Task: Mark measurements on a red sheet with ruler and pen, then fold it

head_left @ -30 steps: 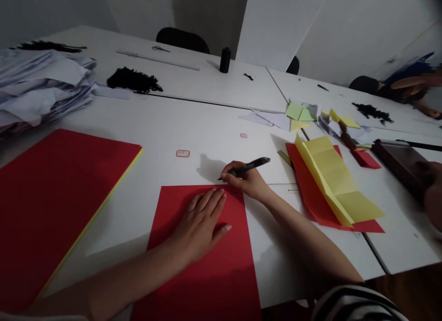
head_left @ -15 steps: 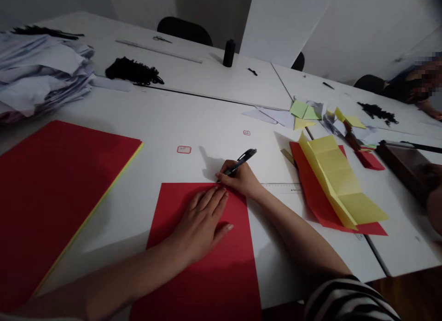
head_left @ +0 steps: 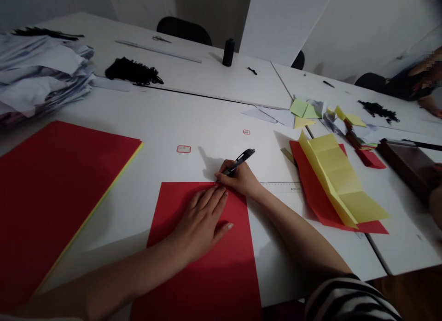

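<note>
A sheet of red paper (head_left: 214, 284) lies in front of me on the white table. My left hand (head_left: 200, 219) rests flat on it, fingers stretched toward its far edge and thumb apart. At that edge my right hand (head_left: 240, 178) grips a dark pen (head_left: 241, 160), tilted with its tip down; my fingers hide the tip. From under my right wrist a clear ruler (head_left: 281, 187) runs out to the right, partly covered.
Left lies a stack of red and yellow paper (head_left: 69, 187). Right are folded yellow paper (head_left: 336, 173) on red sheets and a brown box (head_left: 407, 169) near another person's hand. Ahead are two red-bordered labels (head_left: 183, 149), black cord (head_left: 133, 72), a black bottle (head_left: 228, 53) and crumpled white paper (head_left: 41, 72).
My hands and the pen have hardly moved. At the far right, the other person has shifted slightly.
</note>
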Available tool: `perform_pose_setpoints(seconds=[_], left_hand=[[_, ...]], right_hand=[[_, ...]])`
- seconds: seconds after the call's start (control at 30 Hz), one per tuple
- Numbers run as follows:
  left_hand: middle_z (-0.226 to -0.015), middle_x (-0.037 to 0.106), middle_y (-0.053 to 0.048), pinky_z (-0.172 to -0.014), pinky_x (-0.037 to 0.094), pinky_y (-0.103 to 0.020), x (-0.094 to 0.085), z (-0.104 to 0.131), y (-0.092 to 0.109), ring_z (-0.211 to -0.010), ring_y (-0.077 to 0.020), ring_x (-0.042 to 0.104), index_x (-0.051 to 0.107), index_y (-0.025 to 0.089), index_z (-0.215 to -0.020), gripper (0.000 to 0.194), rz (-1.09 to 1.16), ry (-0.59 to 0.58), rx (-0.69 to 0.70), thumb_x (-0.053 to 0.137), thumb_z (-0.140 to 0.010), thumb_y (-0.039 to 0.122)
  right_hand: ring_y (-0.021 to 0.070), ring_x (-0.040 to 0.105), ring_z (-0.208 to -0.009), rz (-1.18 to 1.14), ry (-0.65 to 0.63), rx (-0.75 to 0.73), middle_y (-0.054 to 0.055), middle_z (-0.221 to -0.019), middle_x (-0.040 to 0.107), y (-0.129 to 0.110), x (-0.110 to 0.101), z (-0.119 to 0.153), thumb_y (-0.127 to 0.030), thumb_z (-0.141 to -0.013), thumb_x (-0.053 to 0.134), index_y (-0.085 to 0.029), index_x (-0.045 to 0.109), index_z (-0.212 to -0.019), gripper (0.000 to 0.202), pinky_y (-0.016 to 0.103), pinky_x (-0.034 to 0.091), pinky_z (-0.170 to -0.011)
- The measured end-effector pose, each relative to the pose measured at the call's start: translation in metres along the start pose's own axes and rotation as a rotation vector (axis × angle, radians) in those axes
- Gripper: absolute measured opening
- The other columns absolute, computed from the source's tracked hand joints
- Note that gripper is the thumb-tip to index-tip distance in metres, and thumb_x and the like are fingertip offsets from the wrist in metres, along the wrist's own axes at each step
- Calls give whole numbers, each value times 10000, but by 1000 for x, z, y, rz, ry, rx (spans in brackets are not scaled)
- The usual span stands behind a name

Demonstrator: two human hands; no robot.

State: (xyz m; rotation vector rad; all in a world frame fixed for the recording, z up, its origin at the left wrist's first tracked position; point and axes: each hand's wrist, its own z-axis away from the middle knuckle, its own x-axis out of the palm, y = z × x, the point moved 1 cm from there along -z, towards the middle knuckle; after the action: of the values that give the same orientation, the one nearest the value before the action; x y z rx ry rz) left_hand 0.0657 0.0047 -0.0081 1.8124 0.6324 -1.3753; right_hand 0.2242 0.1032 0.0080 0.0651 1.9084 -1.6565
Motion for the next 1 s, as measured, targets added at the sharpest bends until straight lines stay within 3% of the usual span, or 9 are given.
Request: perform_pose_setpoints(seconds=[0.33, 0.53, 0.7, 0.83, 1.0], left_hand=[[-1490, 390, -114, -1116, 263, -469, 0, 0, 0, -1369, -292, 331, 374, 135, -1438, 605, -57, -23, -1, 360, -957, 502], [-1511, 353, -116, -1110, 271, -479, 2, 2, -2, -1375, -296, 318, 334, 135, -1457, 626, -48, -45, 4, 345, -959, 514], [-1518, 331, -130, -1115, 241, -494, -4, -10, -14, -1394, -312, 269, 333, 138, -1452, 611, -30, -47, -64, 363, -954, 491], [-1512, 324, -139, -1116, 213, -493, -13, -21, -30, -1380, -312, 266, 346, 138, -1437, 615, -18, -6, -139, 384, -943, 503], [-1466, 369, -120, -1095, 240, -478, -19, -26, -37, -1330, -309, 309, 404, 128, -1389, 577, 22, 22, -135, 439, -932, 478]], right_hand=[[100, 460, -544, -85, 19, -27, -37, -591, 540, 6, 2, -1, -349, -805, 641, -190, 569, -722, 194, 243, 356, -518], [126, 584, -649, -232, 171, -129, 17, -767, 659, -11, -27, 1, -463, -830, 633, -191, 627, -935, 292, 264, 477, -617], [154, 658, -747, 108, 292, -166, 46, -886, 704, -16, -54, 28, -419, -920, 518, -212, 641, -1035, 266, 299, 506, -722], [213, 646, -905, 492, 258, -174, 72, -984, 687, 13, -63, 54, -339, -906, 533, -232, 661, -1074, 237, 356, 490, -833], [269, 544, -1128, 614, 176, -183, 133, -1176, 641, 41, -74, 72, -239, -876, 580, -174, 643, -1152, 290, 401, 411, -975]])
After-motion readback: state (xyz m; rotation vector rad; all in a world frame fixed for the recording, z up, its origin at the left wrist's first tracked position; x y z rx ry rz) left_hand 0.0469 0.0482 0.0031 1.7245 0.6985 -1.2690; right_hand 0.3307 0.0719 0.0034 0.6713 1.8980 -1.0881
